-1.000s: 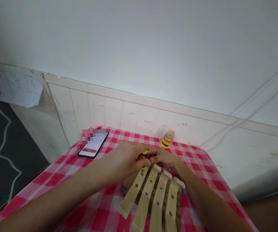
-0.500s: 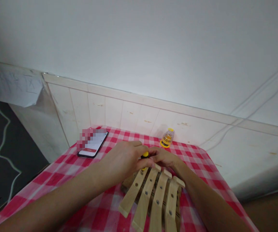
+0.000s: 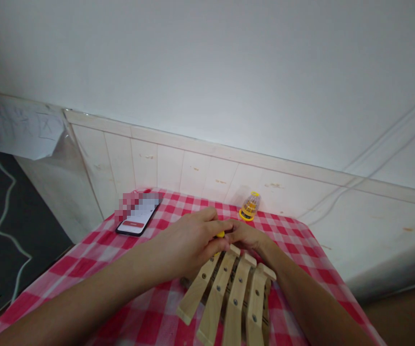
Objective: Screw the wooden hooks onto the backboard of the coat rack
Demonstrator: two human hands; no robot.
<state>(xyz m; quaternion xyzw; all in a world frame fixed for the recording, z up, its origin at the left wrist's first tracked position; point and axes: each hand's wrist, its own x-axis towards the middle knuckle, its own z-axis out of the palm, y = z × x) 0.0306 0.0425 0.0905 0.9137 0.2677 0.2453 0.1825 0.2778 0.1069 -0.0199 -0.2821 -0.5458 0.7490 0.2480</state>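
My left hand (image 3: 196, 240) is closed around a small screwdriver (image 3: 220, 234) with a yellow and black handle; only bits of the yellow show between the fingers. Below it lies a wooden piece (image 3: 241, 278) made of several pale bars with screws in them, fixed across a brown base. The bars have upturned far ends. My right hand (image 3: 246, 236) reaches round the far side of these bars, its fingers curled and meeting my left fingertips. What the right fingers grip is hidden behind the left hand.
A phone (image 3: 135, 223) with a lit screen lies at the table's back left. A clear, yellow-capped screwdriver-bit case (image 3: 250, 206) stands at the back by the wall (image 3: 207, 168). A red-and-white checked cloth (image 3: 149, 307) covers the table. A white cable (image 3: 3, 216) hangs at far left.
My left fingers have turned and closed further over the screwdriver handle, so less of it shows. The right hand and the wooden piece have stayed nearly where they were.
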